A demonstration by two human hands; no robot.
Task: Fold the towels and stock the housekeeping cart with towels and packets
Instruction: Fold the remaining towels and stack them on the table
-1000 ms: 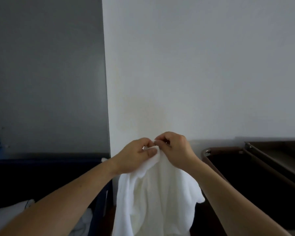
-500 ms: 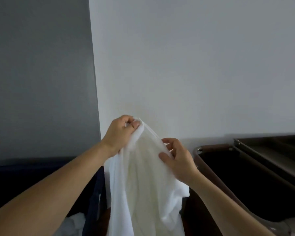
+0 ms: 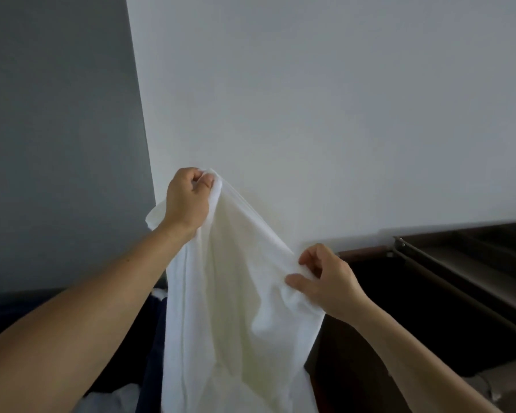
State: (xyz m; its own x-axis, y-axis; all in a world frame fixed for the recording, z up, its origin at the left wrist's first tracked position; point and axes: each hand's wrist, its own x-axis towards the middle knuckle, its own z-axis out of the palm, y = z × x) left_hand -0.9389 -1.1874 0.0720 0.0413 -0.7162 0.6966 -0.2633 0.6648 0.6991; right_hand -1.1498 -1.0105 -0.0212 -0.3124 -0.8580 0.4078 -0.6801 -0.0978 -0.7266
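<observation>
The white towel (image 3: 236,308) hangs long-ways down the middle. The left hand (image 3: 188,201) pinches its top, up high. The right hand (image 3: 328,281) pinches its edge, lower right, probably nearer the loose corner.

Left hand (image 3: 188,201) high, right hand (image 3: 325,281) lower
</observation>
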